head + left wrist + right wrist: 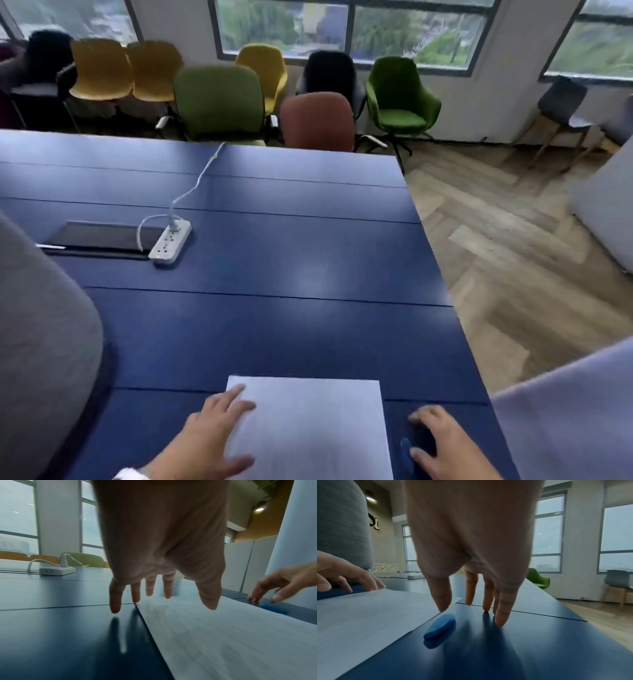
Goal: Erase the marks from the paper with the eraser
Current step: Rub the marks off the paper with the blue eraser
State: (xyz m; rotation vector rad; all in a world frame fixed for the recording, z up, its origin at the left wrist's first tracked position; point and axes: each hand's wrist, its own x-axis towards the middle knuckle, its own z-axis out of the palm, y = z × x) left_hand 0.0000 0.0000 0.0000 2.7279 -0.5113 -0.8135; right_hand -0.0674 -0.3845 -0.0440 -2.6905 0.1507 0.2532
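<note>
A white sheet of paper lies at the near edge of the blue table; any marks on it are too blurred to make out. My left hand is spread, fingers straight, over the paper's left edge. A blue oval eraser lies flat on the table just right of the paper, seen also as the eraser and eraser. My right hand hovers over it with straight fingers; its thumb tip sits just above the eraser's far end and holds nothing.
A white power strip with its cable and a dark tablet lie far left on the table. Several coloured chairs line the far side. The table's right edge drops to a wooden floor. Grey padded shapes flank both sides.
</note>
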